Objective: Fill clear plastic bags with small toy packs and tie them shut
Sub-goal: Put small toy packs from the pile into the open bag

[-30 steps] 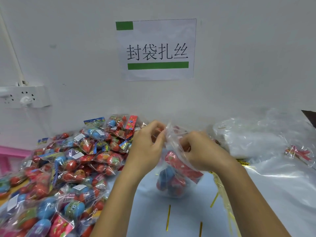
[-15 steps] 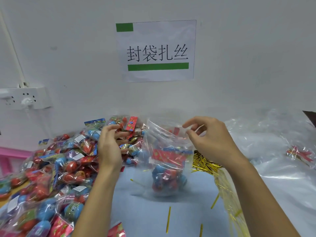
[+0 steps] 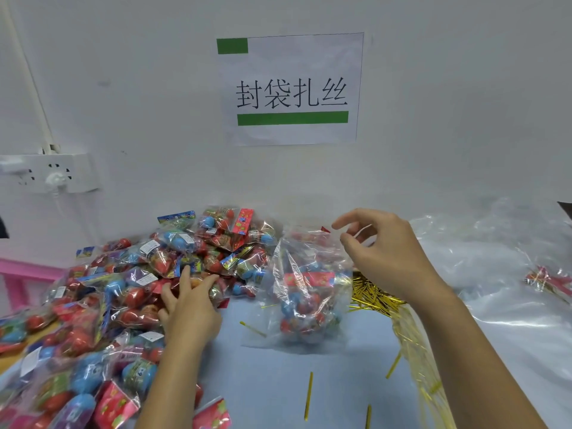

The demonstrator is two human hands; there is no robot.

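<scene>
Near edge: loose ties [image 3: 308,395] flat on bare worktop [image 3: 272,376], open room for moving. Mid-field, left: left hand [image 3: 188,308] on the pack pile [image 3: 130,283], fingers spread and lightly curled over one pack; a closed grip not confirmed. Centre: bag [image 3: 305,292] upright on worktop, long axis vertical, part-filled, mouth up and untied. Right hand [image 3: 380,252] at the mouth's right edge, fingers loosely curled; pinch on the film cannot be told. Bag just right of left hand; pile touches its left side. Tie heap [image 3: 371,292] behind right wrist. Far: sign [image 3: 291,88] on wall.
</scene>
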